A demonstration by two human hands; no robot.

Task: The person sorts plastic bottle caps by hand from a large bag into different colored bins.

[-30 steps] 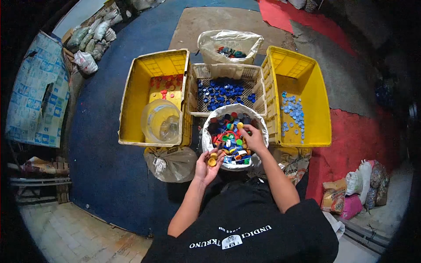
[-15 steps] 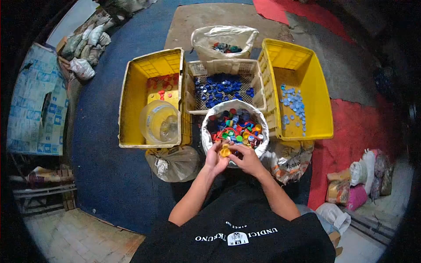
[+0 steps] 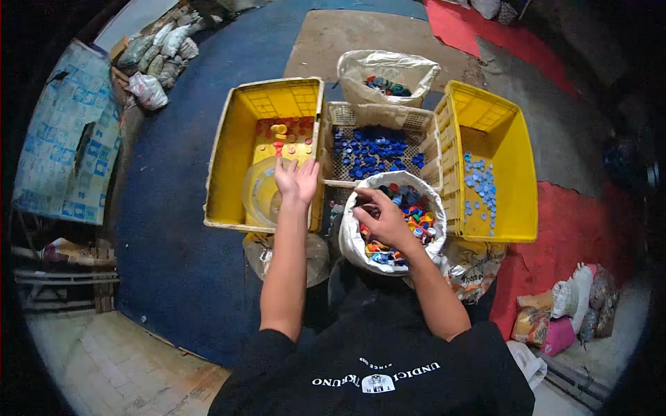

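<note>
My left hand (image 3: 297,182) is open, palm up and fingers spread, over the inner side of the left yellow crate (image 3: 229,152). Beyond its fingertips, yellow bottle caps (image 3: 279,130) show against the crate's red caps (image 3: 305,130). A clear round plastic tub (image 3: 258,197) stands in that crate, partly behind my left wrist. My right hand (image 3: 383,220) is over the left part of a white sack (image 3: 354,239) of mixed-colour caps (image 3: 420,220). Its thumb and fingers are apart, with nothing visible between them.
A white basket (image 3: 383,114) holds dark blue caps behind the sack. The right yellow crate (image 3: 517,187) holds light blue caps (image 3: 480,182). Farther back stands a translucent bag (image 3: 354,76) of caps. Tied bags (image 3: 316,260) sit below the crates.
My hands have parted from above the sack. The left has moved toward the left crate, and the yellow caps have left my hands and now show over that crate. The view has shifted slightly.
</note>
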